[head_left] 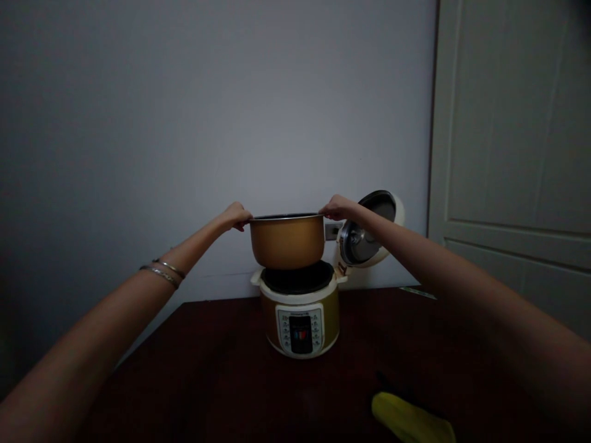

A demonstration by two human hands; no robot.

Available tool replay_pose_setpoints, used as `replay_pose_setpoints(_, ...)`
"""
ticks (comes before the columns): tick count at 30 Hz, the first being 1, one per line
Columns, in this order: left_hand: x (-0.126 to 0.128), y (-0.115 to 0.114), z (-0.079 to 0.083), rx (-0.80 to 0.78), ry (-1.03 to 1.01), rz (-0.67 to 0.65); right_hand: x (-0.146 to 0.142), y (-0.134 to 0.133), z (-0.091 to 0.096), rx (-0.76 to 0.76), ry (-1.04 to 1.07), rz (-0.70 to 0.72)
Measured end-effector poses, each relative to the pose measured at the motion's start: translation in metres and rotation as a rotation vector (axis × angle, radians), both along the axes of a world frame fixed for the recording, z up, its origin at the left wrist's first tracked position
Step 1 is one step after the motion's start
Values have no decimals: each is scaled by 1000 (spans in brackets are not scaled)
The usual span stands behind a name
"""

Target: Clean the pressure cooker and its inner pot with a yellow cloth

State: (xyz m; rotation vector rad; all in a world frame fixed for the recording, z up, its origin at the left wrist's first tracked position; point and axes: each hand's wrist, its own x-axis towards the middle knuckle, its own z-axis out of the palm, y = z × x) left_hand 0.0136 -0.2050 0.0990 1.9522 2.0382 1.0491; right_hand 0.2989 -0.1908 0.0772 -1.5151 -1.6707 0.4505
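Observation:
A gold-coloured inner pot [287,241] hangs in the air just above the open rice cooker [301,312]. My left hand [237,216] grips the pot's rim on its left side, fingers closed. My right hand [337,208] grips the rim on the right side, fingers closed. The cooker has a white top ring, a gold body and a button panel [301,331] on its front. Its hinged lid [369,229] stands open to the right, behind my right forearm. Two bangles [164,271] sit on my left wrist.
The cooker stands on a dark brown table [221,369] against a pale wall [231,111]. A yellow object [409,420] lies on the table at the near right. A white door [512,135] is at the right. A wall socket [331,231] shows behind the pot.

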Motion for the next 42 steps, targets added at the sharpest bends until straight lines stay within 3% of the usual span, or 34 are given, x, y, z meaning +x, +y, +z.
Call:
replay_pose_setpoints(7,10,11,-16,-59,113,-12,7,26,-12,53,-309,-34)
replay_pose_setpoints(14,17,13,-27,-46,126,-57,14,42,-24,93,-466,-47)
replay_pose_setpoints(25,11,36,-44,-70,197,-54,14,51,-44,103,-589,-44)
replay_pose_setpoints(42,13,33,-57,-113,196,-48,13,54,-59,65,-643,-23)
